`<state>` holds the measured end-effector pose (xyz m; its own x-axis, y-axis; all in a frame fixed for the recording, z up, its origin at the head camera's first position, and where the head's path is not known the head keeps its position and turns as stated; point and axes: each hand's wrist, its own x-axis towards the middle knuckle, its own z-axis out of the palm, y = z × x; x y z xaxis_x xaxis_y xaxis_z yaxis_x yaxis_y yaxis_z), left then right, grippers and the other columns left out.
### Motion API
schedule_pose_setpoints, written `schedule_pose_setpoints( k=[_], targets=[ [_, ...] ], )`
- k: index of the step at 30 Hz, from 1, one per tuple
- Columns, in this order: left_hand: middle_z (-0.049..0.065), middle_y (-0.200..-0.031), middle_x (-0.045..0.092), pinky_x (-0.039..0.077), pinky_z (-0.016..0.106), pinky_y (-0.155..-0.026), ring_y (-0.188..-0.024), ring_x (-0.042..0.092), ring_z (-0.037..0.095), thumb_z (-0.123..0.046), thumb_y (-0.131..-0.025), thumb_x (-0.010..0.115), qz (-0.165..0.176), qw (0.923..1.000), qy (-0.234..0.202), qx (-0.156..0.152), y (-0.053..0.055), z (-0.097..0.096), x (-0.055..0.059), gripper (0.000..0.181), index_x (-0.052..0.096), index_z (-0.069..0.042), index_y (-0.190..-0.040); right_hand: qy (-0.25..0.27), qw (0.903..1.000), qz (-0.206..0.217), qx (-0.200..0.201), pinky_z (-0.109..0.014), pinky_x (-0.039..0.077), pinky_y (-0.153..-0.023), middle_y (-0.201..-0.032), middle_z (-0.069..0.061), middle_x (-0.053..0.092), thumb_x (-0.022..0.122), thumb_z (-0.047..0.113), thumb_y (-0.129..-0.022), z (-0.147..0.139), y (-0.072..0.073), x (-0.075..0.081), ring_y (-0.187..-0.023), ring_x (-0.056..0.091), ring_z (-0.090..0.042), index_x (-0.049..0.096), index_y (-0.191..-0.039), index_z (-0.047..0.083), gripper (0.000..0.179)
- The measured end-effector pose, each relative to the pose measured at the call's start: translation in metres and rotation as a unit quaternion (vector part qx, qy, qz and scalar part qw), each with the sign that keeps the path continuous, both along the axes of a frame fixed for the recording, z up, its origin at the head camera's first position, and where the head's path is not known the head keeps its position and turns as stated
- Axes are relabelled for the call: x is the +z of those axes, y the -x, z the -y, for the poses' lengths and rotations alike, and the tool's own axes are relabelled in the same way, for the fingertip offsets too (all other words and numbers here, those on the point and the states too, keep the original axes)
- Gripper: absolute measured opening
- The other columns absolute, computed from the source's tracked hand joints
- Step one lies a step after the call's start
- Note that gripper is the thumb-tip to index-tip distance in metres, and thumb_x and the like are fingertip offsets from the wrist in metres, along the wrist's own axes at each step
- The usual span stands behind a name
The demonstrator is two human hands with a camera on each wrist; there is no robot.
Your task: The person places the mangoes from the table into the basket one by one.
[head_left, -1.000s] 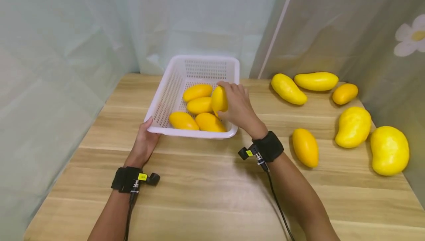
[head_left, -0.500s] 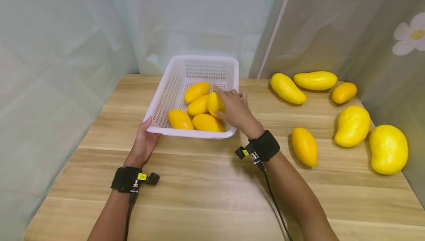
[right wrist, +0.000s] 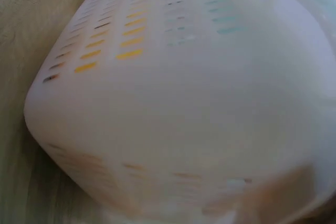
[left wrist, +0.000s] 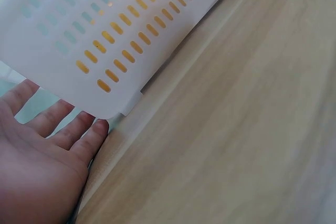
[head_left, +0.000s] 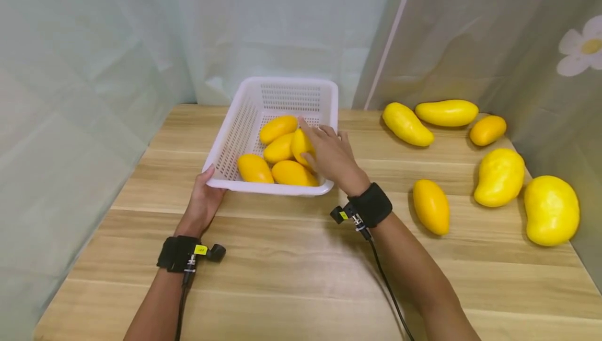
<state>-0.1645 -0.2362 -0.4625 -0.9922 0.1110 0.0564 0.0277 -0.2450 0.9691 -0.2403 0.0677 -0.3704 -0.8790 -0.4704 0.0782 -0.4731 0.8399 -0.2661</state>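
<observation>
A white slotted plastic basket (head_left: 270, 188) stands near the table's back edge with several yellow-orange mangoes in it, such as one front mango (head_left: 293, 174). My left hand (head_left: 204, 202) holds its near left corner, the thumb at the rim. In the left wrist view, the fingers (left wrist: 79, 129) touch the basket's outside (left wrist: 68, 85). Inside the basket's right side, my right hand (head_left: 333, 157) has thumb and fingers around one mango (head_left: 301, 143), which lies against the others. The right wrist view shows mostly the basket's outer wall (right wrist: 173, 103), hiding the grip.
On the wooden table (head_left: 263, 268), a single mango (head_left: 431, 207) lies right of the basket. Farther right are several more, including a long mango (head_left: 447, 113), a small mango (head_left: 487, 130) and a large mango (head_left: 551, 210). Curtains (head_left: 291, 27) hang behind.
My right hand has lowered its mango among the others and shifted slightly left. The mangoes in the basket have nudged a little. My left hand stays at the corner.
</observation>
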Motion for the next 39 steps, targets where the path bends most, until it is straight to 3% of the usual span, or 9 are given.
schedule_pose_setpoints(
  k=[6, 10, 15, 22, 31, 39],
  targets=[
    [0.001, -0.169, 0.015, 0.029, 0.027, -0.114, -0.151, 0.020, 0.025, -0.050, -0.104, 0.035, -0.010, 0.9999, 0.004, -0.001, 0.001, 0.000, -0.001, 0.063, 0.020, -0.030, -0.163, -0.020, 0.9987, -0.038, -0.029, -0.048, 0.034, -0.098, -0.146, -0.010, 0.056, 0.065, 0.037, -0.099, 0.008, 0.000, -0.005, -0.134, 0.044, -0.031, 0.038, -0.158, 0.026, 0.066],
    [0.002, -0.169, 0.016, 0.030, 0.026, -0.113, -0.150, 0.021, 0.025, -0.049, -0.105, 0.033, -0.016, 0.9998, 0.006, 0.002, 0.000, 0.001, -0.002, 0.062, 0.021, -0.030, -0.162, -0.033, 0.9986, -0.031, -0.027, -0.046, 0.034, -0.095, -0.139, -0.004, 0.062, 0.067, 0.039, -0.097, 0.009, -0.001, -0.004, -0.129, 0.045, -0.028, 0.050, -0.151, 0.025, 0.058],
    [0.000, -0.169, 0.015, 0.030, 0.025, -0.112, -0.150, 0.021, 0.024, -0.050, -0.105, 0.034, -0.016, 0.9998, 0.009, 0.002, 0.000, 0.002, -0.002, 0.062, 0.021, -0.031, -0.162, -0.042, 0.9988, -0.010, -0.023, -0.046, 0.032, -0.096, -0.138, -0.003, 0.064, 0.069, 0.040, -0.096, 0.010, -0.001, -0.002, -0.136, 0.040, -0.029, 0.062, -0.141, 0.022, 0.050],
    [-0.001, -0.169, 0.013, 0.026, 0.029, -0.116, -0.151, 0.018, 0.025, -0.049, -0.105, 0.032, -0.011, 0.9999, 0.010, 0.000, -0.003, 0.005, 0.001, 0.061, 0.019, -0.032, -0.163, -0.046, 0.9987, 0.001, -0.022, -0.046, 0.031, -0.098, -0.139, -0.003, 0.063, 0.068, 0.042, -0.096, 0.013, -0.001, -0.003, -0.137, 0.037, -0.029, 0.062, -0.141, 0.022, 0.050],
    [-0.001, -0.169, 0.014, 0.028, 0.029, -0.115, -0.150, 0.020, 0.025, -0.050, -0.104, 0.034, -0.004, 0.9999, 0.009, 0.012, -0.007, 0.007, 0.001, 0.061, 0.021, -0.034, -0.162, -0.040, 0.9991, 0.006, -0.014, -0.046, 0.030, -0.099, -0.139, -0.003, 0.063, 0.067, 0.043, -0.096, 0.016, -0.002, -0.002, -0.135, 0.038, -0.028, 0.063, -0.140, 0.022, 0.048],
    [-0.002, -0.169, 0.015, 0.024, 0.031, -0.118, -0.150, 0.020, 0.024, -0.049, -0.104, 0.035, -0.007, 0.9999, 0.000, -0.009, 0.001, -0.001, 0.003, 0.062, 0.021, -0.033, -0.162, -0.041, 0.9989, 0.013, -0.017, -0.053, 0.027, -0.108, -0.141, -0.005, 0.062, 0.067, 0.043, -0.097, 0.005, -0.001, 0.003, -0.137, 0.037, -0.029, 0.063, -0.140, 0.020, 0.049]
  ],
)
